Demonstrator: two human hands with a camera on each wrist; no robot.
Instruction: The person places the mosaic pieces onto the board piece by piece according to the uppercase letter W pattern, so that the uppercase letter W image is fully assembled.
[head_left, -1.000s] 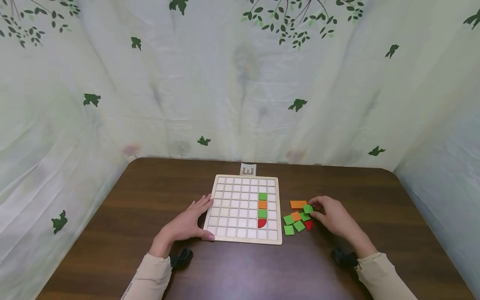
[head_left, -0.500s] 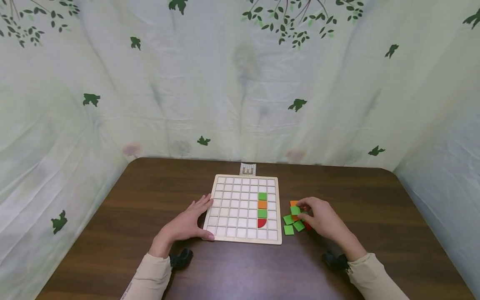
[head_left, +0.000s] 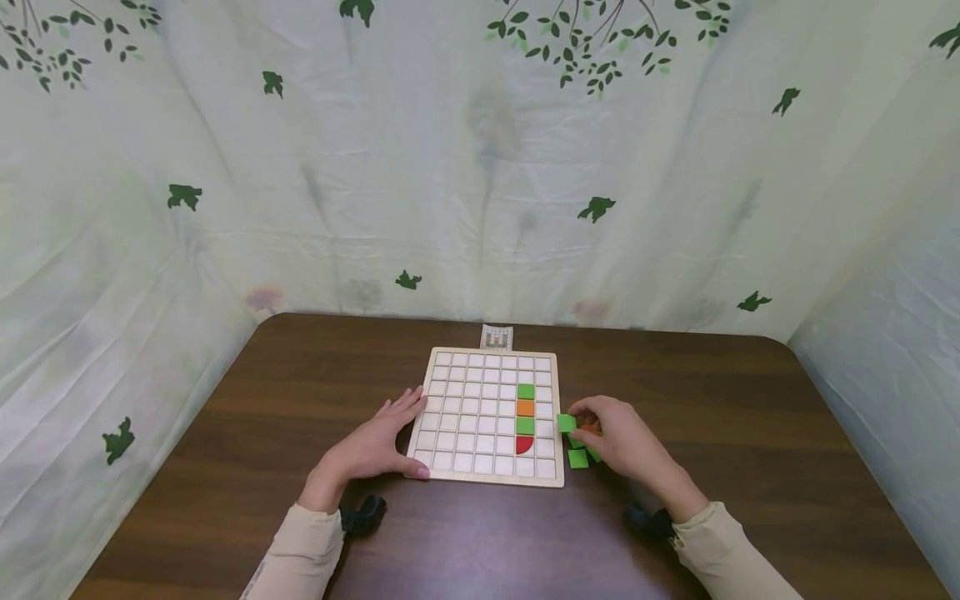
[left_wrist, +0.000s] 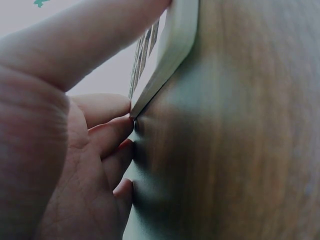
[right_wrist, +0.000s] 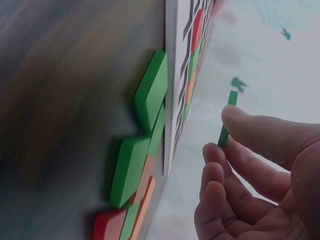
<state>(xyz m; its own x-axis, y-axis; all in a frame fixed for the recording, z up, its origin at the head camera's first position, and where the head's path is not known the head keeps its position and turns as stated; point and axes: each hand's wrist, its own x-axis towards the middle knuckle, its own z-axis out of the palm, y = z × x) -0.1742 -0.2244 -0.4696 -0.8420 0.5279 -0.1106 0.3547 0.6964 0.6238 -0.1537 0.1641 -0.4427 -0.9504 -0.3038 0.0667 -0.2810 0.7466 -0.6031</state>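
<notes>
A square wooden grid board [head_left: 487, 478] lies on the table. In one column sit a green tile [head_left: 526, 392], an orange tile [head_left: 526, 408], another green tile [head_left: 525, 426] and a red quarter-round tile [head_left: 524, 445]. My left hand [head_left: 367, 448] rests along the board's left side, thumb at the near corner, fingers extended. At the right edge my right hand [head_left: 630, 442] pinches a green square tile [head_left: 566, 423] between thumb and fingers. The right wrist view shows this pinched tile [right_wrist: 229, 102] on edge, raised above the table. Loose tiles below it are partly hidden by that hand.
Beside the board's right edge lie loose tiles, including a green one [right_wrist: 154, 92], another green one [right_wrist: 130, 170] and a red one [right_wrist: 109, 226]. A small printed card [head_left: 497, 337] lies behind the board. The brown table [head_left: 337, 358] meets a leaf-patterned curtain [head_left: 465, 167] at the back.
My right hand has carried the green tile leftward from above the loose tiles to the board's right edge. The left hand has stayed in place.
</notes>
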